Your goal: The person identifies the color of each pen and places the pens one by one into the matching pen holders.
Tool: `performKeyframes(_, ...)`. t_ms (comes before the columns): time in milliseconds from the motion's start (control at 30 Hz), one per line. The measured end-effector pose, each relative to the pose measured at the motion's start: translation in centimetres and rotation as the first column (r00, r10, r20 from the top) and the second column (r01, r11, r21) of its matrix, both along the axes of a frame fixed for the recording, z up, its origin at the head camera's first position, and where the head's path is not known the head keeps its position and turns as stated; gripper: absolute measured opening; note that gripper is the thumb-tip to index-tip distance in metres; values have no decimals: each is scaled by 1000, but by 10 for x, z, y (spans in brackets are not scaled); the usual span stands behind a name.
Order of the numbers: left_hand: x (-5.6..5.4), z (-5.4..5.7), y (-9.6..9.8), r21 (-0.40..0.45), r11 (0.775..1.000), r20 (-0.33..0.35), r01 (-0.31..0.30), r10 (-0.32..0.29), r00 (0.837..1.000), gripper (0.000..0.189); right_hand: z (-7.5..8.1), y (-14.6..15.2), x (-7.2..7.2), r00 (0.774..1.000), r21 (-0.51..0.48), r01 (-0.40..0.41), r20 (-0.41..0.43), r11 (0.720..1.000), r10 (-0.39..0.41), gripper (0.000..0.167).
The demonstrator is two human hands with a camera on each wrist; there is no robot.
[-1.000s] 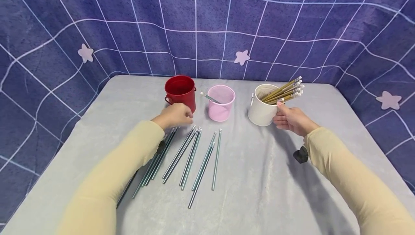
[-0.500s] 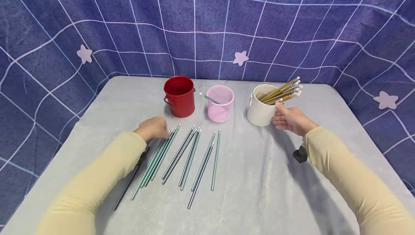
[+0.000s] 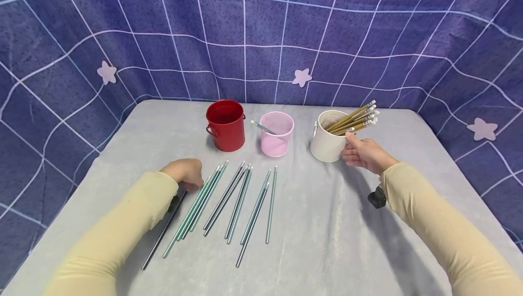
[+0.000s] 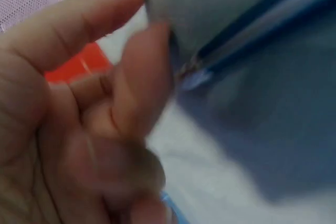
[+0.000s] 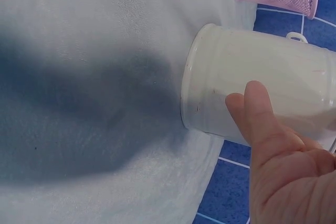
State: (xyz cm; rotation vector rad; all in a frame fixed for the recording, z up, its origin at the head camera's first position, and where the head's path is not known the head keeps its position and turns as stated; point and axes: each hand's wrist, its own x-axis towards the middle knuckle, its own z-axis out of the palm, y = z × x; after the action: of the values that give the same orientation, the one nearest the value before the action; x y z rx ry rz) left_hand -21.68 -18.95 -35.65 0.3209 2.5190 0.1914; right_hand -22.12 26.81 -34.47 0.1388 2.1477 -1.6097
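Observation:
My left hand (image 3: 185, 172) is low over the table at the left, fingers bent, right by the eraser end of a dark pencil (image 3: 164, 236). In the left wrist view this pencil (image 4: 252, 30) lies just past the fingertips, not between them. Several teal and dark pencils (image 3: 233, 200) lie spread to its right. My right hand (image 3: 365, 153) rests against the white bucket (image 3: 327, 146), thumb at the rim. In the right wrist view, straight fingers (image 5: 257, 100) lie along the bucket's wall. Several gold pencils (image 3: 355, 119) lean in it, erasers up.
A red bucket (image 3: 229, 135) stands at the back left. Beside it is a pink mesh cup (image 3: 275, 144) with a teal pencil (image 3: 263, 126) leaning in it. The grey cloth-covered table (image 3: 310, 223) is backed by a blue gridded curtain (image 3: 261, 28).
My left hand has moved left and nearer, from in front of the red bucket to the dark pencil's end at the left. My right hand stays at the white bucket.

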Motion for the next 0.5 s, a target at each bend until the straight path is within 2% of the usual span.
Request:
performKeyframes(100, -1, -5, 0, 69, 998, 45, -3, 0, 999, 28, 0, 0, 0, 1000, -3, 0, 2, 1000, 0, 86)
performKeyframes(167, -1, -6, 1, 98, 995, 49, -23, 19, 999, 32, 0, 0, 0, 1000, -5, 1, 0, 1000, -1, 87)
performKeyframes(400, 4, -6, 12, 94, 995, 7, 39, -40, 999, 27, -1, 1, 0, 1000, -8, 5, -6, 1000, -5, 87)
performKeyframes(500, 5, -6, 18, 75, 997, 3, 31, -32, 999, 23, -2, 1, 0, 1000, -9, 5, -9, 1000, -6, 86)
